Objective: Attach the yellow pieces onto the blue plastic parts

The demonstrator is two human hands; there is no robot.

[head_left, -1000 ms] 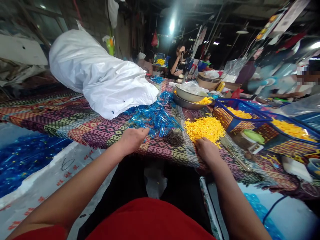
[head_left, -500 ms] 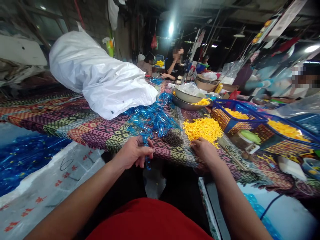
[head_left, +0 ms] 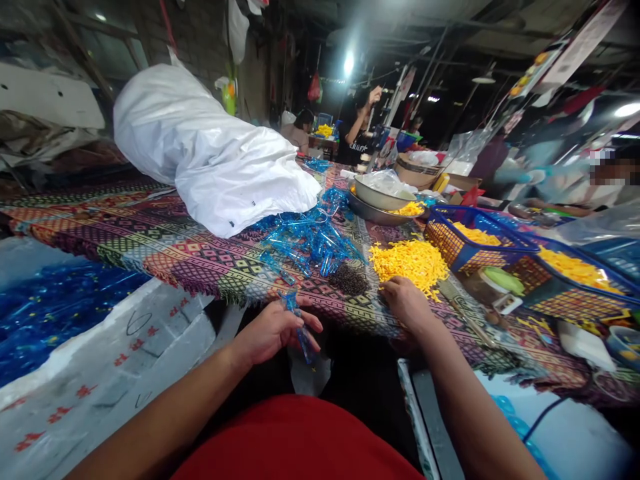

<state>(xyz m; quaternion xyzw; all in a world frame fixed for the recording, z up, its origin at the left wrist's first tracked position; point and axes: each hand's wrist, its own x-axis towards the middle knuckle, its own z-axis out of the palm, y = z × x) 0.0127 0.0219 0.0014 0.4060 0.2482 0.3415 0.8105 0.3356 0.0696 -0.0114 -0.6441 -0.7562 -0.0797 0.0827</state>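
Note:
My left hand [head_left: 280,328] holds a clear blue plastic piece [head_left: 301,331] between thumb and fingers, just off the table's front edge. My right hand [head_left: 404,301] rests at the near-left edge of a pile of small yellow pieces [head_left: 410,263]; its fingers are bent together, and what they hold, if anything, is hidden. Between the hands, farther in, lies a heap of tiny dark pieces [head_left: 349,279]. Behind it spreads a tangle of clear blue plastic pieces [head_left: 320,243] on the patterned cloth [head_left: 200,261].
A large white sack [head_left: 215,150] lies at the back left. Metal bowls [head_left: 383,193] and blue baskets [head_left: 483,233] of yellow pieces stand at the right. A box of blue pieces [head_left: 65,310] is below left. People sit farther back.
My left hand has moved lower and slightly right with the blue piece, its fingers more spread. My right hand has stayed by the yellow pile. The view has shifted slightly.

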